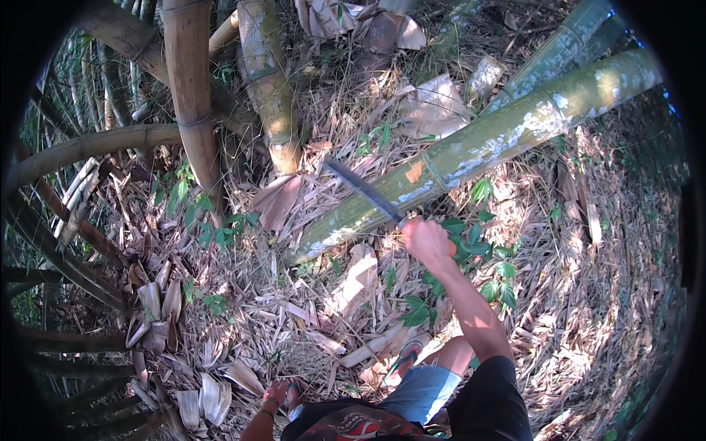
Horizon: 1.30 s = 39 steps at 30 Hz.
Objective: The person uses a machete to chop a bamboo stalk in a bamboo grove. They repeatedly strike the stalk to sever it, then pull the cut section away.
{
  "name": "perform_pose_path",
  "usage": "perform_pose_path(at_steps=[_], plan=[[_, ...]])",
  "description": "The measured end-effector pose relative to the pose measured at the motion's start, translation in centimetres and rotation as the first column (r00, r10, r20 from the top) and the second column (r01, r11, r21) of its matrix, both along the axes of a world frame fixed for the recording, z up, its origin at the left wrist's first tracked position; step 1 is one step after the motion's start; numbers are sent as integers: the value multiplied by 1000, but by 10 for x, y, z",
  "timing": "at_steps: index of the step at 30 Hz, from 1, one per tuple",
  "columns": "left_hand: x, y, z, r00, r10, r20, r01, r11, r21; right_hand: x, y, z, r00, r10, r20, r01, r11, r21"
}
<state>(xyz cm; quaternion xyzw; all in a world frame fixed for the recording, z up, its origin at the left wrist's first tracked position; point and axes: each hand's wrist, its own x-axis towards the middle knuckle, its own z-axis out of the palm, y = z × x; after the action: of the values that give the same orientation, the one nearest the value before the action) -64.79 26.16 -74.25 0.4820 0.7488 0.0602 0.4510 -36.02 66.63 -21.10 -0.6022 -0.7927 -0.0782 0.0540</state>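
Fingers of the right hand (428,241) are clamped round the handle (452,248) of a machete (364,192), whose blade appears over the lower part of a green bamboo pole (452,160) slanting down to its near end on the leaf litter (268,309); whether blade and pole touch, I cannot tell. Low beside the person's left foot (293,395) is the left hand (275,394), well apart from the blade, its fingers too small to read. Clean chopping likely calls for a firm grip, slanted strokes landing on one spot, and both legs clear of the swing.
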Motion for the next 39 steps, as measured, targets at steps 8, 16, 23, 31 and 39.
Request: perform_pose_path(at_steps=[8,16,23,31,39], plan=[[17,32,48,990,133,43,-131,990,-49,18,-3,-11,966,163,199,-168,986,6],[29,35,54,981,179,79,-171,980,-101,11,-5,-11,1000,-23,8,23,999,-39],[21,29,40,971,239,20,-236,966,-106,20,9,-20,973,150,177,-153,988,1],[13,23,43,962,260,81,-253,963,-93,15,1,-11,1000,-25,-7,26,993,117],[23,35,31,989,115,90,-119,992,37,58,27,-4,944,-297,-143,313,944,101]])
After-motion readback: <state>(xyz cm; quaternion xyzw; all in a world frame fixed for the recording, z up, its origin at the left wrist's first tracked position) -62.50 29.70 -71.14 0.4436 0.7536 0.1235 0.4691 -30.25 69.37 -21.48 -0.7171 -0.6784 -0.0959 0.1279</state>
